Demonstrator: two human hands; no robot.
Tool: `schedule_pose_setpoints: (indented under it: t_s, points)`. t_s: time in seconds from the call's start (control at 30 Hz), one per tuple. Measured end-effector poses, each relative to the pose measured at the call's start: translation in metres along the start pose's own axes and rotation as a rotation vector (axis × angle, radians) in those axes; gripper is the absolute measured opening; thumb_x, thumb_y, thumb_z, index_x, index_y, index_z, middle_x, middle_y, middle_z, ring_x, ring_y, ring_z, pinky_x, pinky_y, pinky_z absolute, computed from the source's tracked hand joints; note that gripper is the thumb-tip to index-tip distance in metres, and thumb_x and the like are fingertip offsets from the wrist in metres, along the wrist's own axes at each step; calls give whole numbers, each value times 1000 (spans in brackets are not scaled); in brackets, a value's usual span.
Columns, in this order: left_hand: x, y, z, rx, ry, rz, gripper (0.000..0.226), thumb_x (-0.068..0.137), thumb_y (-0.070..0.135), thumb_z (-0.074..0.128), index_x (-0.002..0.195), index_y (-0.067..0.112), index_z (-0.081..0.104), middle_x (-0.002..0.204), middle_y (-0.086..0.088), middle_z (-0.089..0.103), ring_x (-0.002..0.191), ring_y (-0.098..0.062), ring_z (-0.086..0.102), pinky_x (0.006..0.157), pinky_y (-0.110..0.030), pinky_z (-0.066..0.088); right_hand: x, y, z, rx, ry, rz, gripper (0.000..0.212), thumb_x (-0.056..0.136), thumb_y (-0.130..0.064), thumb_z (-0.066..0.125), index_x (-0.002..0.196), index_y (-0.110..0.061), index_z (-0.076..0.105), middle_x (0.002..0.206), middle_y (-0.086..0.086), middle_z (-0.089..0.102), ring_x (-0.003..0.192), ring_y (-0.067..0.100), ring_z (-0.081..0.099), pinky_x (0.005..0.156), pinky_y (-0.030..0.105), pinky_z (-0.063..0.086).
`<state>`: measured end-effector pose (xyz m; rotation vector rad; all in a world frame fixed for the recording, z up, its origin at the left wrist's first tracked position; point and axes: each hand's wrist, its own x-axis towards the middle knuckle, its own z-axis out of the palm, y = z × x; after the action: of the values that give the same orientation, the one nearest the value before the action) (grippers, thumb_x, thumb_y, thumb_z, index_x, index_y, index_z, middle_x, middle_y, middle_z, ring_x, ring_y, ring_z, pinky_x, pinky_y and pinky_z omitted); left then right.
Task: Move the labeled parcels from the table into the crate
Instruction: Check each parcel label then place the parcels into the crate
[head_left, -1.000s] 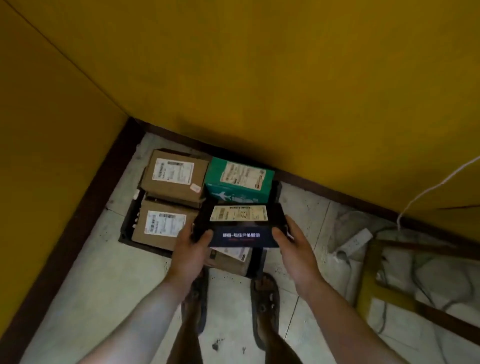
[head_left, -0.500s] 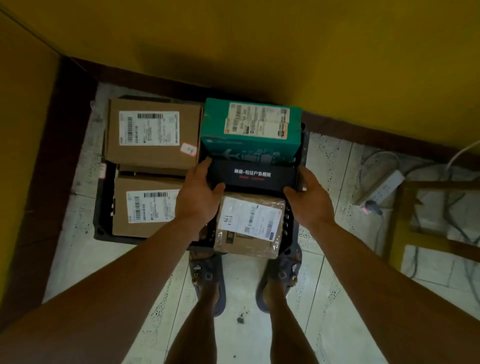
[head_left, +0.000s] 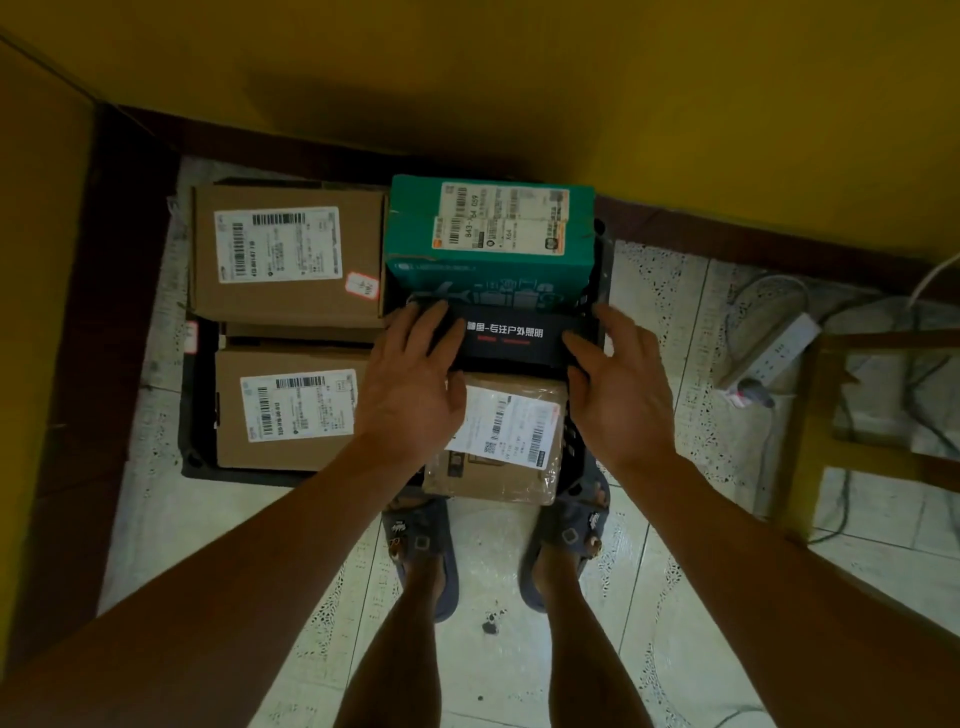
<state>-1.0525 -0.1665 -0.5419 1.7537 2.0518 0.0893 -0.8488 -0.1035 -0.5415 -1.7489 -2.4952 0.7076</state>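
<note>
A black crate (head_left: 193, 460) stands on the floor in a corner, packed with labeled parcels. Two brown cartons (head_left: 285, 249) (head_left: 291, 410) fill its left side. On the right, a green box (head_left: 488, 228) lies at the back and a plastic-wrapped tan parcel (head_left: 514, 447) at the front. A black box with white print (head_left: 511, 340) sits low between those two. My left hand (head_left: 410, 395) grips its left end and my right hand (head_left: 623, 395) grips its right end, fingers spread along the crate's right wall.
Yellow walls with a dark skirting close in behind and to the left of the crate. A white power strip (head_left: 774, 353) with cables lies on the tiled floor to the right, beside a wooden frame (head_left: 810, 415). My sandalled feet (head_left: 421, 551) stand just in front of the crate.
I have bent closer over the crate and lowered the black box from in front of me down into the gap between the green box and the tan parcel.
</note>
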Motion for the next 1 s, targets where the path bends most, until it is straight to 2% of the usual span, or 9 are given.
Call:
schedule_pose_setpoints:
  t_s: [0.07,0.2,0.3,0.37,0.5,0.57,0.63,0.87,1.0]
  points:
    - [-2,2,2,27,-106,11,55,96,27,53,148,14,40,159,-10,30,148,-33,20,120,-48,21,-6,-1,1,-41,-71,-58,37,88,-9,63,125,-6,63,143,17,48,128,40,43,96,49,50]
    - [1,8,5,85,-300,-61,68,99,38,44,156,23,12,166,0,-1,152,-24,-5,120,-38,4,-11,-2,4,-98,-288,-1,57,95,-19,54,148,-16,35,161,5,20,147,27,16,112,41,32]
    - [3,17,-12,73,-385,-97,68,98,38,47,156,23,15,165,-1,2,152,-23,1,122,-38,4,-8,-7,-10,-71,-383,22,60,95,-24,56,149,-20,33,162,1,15,148,23,12,116,37,24]
    - [-2,27,-28,-65,-323,-136,62,98,32,51,153,20,28,162,-4,21,148,-24,19,120,-33,14,-11,-15,-29,60,-410,77,54,97,-22,52,149,-20,35,160,1,22,146,22,20,115,35,25]
    - [-27,69,-76,-702,-225,-453,34,97,25,55,131,27,59,135,1,59,113,-15,57,92,-26,44,-39,-33,-87,383,-291,113,34,93,-9,53,127,-13,60,129,6,58,114,21,54,92,21,41]
    - [-42,95,-105,-916,-190,-555,19,95,23,58,109,33,66,121,0,68,100,-14,62,81,-25,46,-60,-42,-123,487,-281,183,33,93,-13,55,124,-22,62,119,-3,57,98,6,52,76,2,34]
    - [-59,121,-135,-1028,-153,-577,18,94,22,60,99,38,66,115,3,69,101,-13,63,88,-29,48,-83,-51,-157,550,-268,282,31,93,-22,55,122,-32,60,119,-12,53,87,-4,49,67,-1,34]
    - [-121,212,-250,-1161,-270,-377,24,97,23,54,119,27,65,123,3,67,115,-16,60,101,-37,46,-182,-80,-300,672,-36,547,37,94,-26,57,130,-32,55,136,-8,54,114,7,53,88,16,41]
    - [-151,268,-298,-1136,-314,-212,18,99,26,53,109,30,67,112,9,69,104,-7,63,101,-34,46,-248,-84,-366,690,155,627,36,94,-30,55,130,-31,58,130,-12,58,113,5,52,95,24,40]
